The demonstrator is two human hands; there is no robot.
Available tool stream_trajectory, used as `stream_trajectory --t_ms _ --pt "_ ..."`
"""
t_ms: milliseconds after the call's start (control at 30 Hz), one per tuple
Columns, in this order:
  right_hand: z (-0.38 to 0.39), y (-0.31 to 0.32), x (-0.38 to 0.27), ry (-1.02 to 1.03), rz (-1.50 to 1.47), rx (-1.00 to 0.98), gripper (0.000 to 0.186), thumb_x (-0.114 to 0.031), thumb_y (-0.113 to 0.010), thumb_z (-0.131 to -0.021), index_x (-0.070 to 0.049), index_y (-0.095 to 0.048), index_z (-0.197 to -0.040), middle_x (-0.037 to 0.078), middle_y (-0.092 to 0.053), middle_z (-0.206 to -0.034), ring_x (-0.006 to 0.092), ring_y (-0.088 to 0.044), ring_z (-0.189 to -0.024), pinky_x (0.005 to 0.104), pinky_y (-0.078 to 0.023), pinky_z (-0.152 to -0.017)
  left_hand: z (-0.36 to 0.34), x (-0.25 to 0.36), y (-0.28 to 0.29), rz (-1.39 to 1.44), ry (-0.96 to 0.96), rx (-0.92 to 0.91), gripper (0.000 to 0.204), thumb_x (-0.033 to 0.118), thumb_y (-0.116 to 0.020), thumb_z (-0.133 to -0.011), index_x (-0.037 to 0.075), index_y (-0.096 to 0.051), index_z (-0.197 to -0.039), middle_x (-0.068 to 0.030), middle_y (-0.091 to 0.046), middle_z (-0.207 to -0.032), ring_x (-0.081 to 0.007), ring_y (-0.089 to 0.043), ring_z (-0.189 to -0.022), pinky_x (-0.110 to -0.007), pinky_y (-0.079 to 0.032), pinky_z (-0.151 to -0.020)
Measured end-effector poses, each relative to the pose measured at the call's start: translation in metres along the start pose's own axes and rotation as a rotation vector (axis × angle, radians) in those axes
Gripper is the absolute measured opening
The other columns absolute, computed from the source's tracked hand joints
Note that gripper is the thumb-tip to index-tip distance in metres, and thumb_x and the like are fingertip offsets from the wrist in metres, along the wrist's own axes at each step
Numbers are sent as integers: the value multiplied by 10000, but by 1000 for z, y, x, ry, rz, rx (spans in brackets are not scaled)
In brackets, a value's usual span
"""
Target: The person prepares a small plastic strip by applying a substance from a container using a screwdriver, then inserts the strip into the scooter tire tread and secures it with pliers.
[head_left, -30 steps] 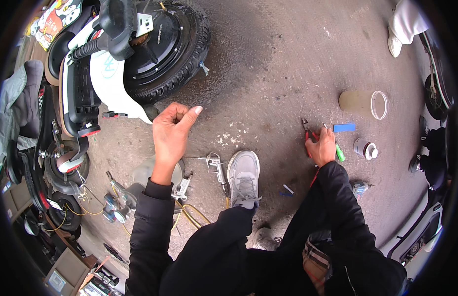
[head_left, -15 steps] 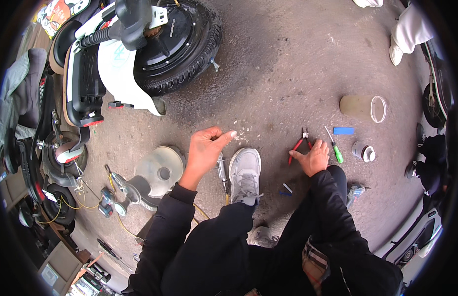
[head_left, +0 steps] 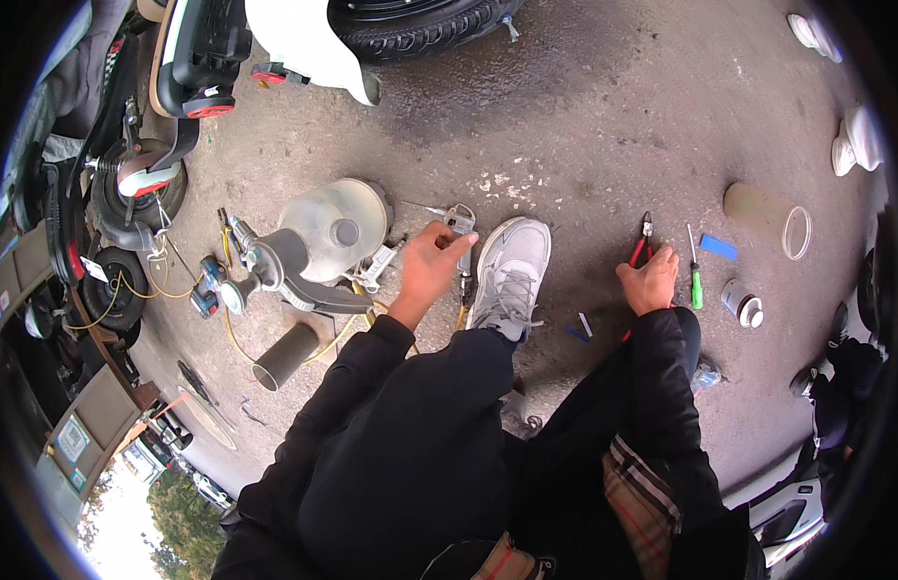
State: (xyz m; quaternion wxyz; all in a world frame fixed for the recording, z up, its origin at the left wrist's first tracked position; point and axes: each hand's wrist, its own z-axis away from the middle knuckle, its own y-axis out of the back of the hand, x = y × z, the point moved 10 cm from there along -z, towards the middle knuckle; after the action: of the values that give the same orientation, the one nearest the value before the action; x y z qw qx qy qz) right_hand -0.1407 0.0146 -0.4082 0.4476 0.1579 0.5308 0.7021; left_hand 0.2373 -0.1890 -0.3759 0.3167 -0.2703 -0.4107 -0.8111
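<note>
Wheel: black, small, at the left among scooter parts.
Power tool: blue and black, on the ground, right of the wheel.
Tube: grey-brown, open-ended, lying near, on the left.
White guard: far left, its tip bent downward toward the ground.
Tank: translucent, rounded, grey fittings on its left side.
Tyre: black, treaded, far, partly out of view; ground dark beneath it.
Left hand: back uppermost, right of the tank; fingers curled in, thumb drawn up against the forefinger. Cannot tell whether anything small is pinched inside.
Air gun: silver, partly behind the left hand; whether they touch cannot be told.
Shoe: pale grey, laced, the person's own, just right of the air gun.
Strips: one white, one blue, small, between shoe and right hand.
Right hand: back uppermost, fingers bent and partly spread over the red handles of the pliers. Cannot tell how firmly they close on them.
Pliers: on the right side, head pointing far, handles running under the hand.
Screwdriver: green handle, just right of the right hand, shaft pointing far.
Block: blue, flat, right of the screwdriver.
Can: white lid, lying nearer than the block.
Jar: large, murky, on its side, far right.
</note>
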Motion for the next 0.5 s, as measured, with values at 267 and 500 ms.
stream_trajectory --t_ms 267,500 --pt "7 -25 40 -355 -860 -243 368 -147 -620 -841 40 -613 -1158 119 -641 -1018 192 -629 -800 316 -512 -693 1 -31 -16 -543 33 -39 529 337 -805 -841 28 -553 -1188 -177 -708 -972 -398 -708 -917 -483 -546 -797" --pt "16 -25 27 -351 -1043 -264 365 -137 -564 -900 33 -552 -1222 115 -665 -1069 155 -623 -810 290 -501 -646 10 -36 -21 -539 121 -131 406 358 -737 -874 44 -580 -1078 -213 -739 -889 -448 -720 -869 -543 -545 -777"
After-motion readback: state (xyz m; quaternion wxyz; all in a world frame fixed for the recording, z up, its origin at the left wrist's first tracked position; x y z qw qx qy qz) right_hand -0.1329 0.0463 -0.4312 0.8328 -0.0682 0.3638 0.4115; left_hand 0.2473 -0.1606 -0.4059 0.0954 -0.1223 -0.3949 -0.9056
